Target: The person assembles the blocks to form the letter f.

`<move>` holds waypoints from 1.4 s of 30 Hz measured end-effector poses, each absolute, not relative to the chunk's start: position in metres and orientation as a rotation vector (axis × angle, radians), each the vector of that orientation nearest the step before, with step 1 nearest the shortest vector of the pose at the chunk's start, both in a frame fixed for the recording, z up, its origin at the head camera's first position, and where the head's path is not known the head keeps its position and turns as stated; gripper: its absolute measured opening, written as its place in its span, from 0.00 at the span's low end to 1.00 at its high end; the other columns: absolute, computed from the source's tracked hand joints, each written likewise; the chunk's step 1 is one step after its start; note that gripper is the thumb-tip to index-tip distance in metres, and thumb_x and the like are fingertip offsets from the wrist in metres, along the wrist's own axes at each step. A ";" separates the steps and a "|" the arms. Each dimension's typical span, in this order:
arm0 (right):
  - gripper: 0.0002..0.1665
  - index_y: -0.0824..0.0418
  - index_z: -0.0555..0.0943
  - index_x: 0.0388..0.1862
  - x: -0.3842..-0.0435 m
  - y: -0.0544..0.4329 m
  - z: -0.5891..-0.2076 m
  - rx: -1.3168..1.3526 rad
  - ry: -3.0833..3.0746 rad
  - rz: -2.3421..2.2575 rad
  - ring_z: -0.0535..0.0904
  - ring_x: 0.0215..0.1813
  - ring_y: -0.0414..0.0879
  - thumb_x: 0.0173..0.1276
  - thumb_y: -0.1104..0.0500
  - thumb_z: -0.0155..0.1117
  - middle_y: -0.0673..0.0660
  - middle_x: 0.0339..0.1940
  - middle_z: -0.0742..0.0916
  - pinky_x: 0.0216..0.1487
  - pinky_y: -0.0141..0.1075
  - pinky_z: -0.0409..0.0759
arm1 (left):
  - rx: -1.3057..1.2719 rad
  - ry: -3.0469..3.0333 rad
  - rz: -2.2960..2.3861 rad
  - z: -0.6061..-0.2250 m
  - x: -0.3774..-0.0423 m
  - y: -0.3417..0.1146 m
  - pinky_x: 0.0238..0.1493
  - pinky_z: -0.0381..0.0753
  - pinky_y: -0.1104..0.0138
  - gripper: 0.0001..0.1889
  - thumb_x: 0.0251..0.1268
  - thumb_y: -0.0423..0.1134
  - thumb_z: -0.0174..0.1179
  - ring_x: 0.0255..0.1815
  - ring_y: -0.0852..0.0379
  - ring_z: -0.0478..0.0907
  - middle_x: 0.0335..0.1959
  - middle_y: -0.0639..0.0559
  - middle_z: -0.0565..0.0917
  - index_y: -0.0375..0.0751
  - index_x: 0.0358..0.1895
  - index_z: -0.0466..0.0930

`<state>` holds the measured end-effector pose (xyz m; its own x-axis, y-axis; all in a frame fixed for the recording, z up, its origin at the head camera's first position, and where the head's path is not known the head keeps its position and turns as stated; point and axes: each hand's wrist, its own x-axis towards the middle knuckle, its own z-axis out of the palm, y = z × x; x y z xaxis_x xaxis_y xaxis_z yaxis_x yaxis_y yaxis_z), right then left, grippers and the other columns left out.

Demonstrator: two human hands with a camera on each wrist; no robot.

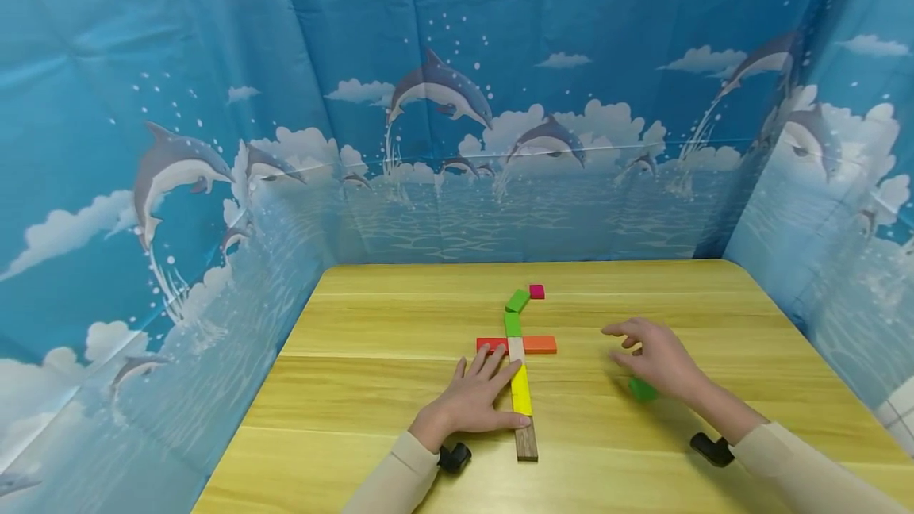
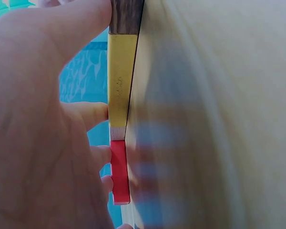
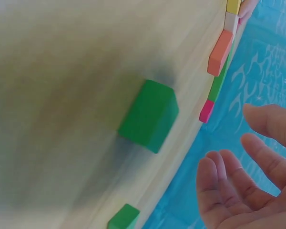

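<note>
My left hand (image 1: 471,403) lies with spread fingers along a line of flat blocks. Its thumb touches a dark brown block (image 1: 527,446), and other fingertips touch a yellow block (image 2: 121,76) and a red block (image 2: 119,167). A pale block (image 1: 516,349) sits between the red one and an orange block (image 1: 540,345). Two green blocks (image 1: 512,324) continue the line up to a small magenta block (image 1: 537,291). My right hand (image 1: 664,359) hovers over the table's right part, fingers loosely bent, holding nothing. Under it is a green block (image 1: 643,389), partly hidden.
The right wrist view shows two separate green blocks, one mid-frame (image 3: 150,117) and one near the bottom edge (image 3: 124,217). All stand on a wooden table (image 1: 343,419). A dolphin-patterned blue curtain (image 1: 457,205) closes off the back and sides.
</note>
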<state>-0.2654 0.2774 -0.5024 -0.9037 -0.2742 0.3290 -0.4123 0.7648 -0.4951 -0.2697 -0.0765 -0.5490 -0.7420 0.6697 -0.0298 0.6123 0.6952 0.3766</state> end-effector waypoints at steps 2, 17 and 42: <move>0.22 0.60 0.84 0.58 -0.260 0.280 -0.505 0.535 -2.722 0.832 0.84 0.44 0.55 0.65 0.63 0.73 0.60 0.49 0.84 0.37 0.37 0.85 | 1.043 2.733 0.522 -0.549 -0.270 -0.076 0.74 0.37 0.36 0.50 0.64 0.77 0.47 0.82 0.45 0.29 0.84 0.49 0.38 0.61 0.83 0.42; 0.25 0.58 0.84 0.59 -0.230 0.305 -0.519 0.446 -2.780 0.937 0.84 0.47 0.54 0.62 0.57 0.76 0.62 0.56 0.85 0.38 0.31 0.83 | 1.026 2.743 0.496 -0.552 -0.271 -0.079 0.74 0.37 0.36 0.50 0.62 0.79 0.46 0.82 0.47 0.29 0.84 0.50 0.38 0.62 0.83 0.42; 0.26 0.58 0.84 0.58 -0.229 0.306 -0.532 0.428 -2.895 1.027 0.82 0.38 0.40 0.58 0.60 0.78 0.51 0.42 0.86 0.32 0.33 0.81 | 1.029 2.748 0.500 -0.553 -0.277 -0.079 0.74 0.36 0.37 0.51 0.61 0.81 0.45 0.82 0.49 0.27 0.84 0.52 0.36 0.65 0.83 0.41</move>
<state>-0.2292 0.3063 -0.5325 -0.9611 -0.2442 0.1290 -0.2709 0.7426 -0.6125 -0.2768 -0.0794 -0.5528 -0.7491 0.6614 -0.0366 0.6062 0.7067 0.3649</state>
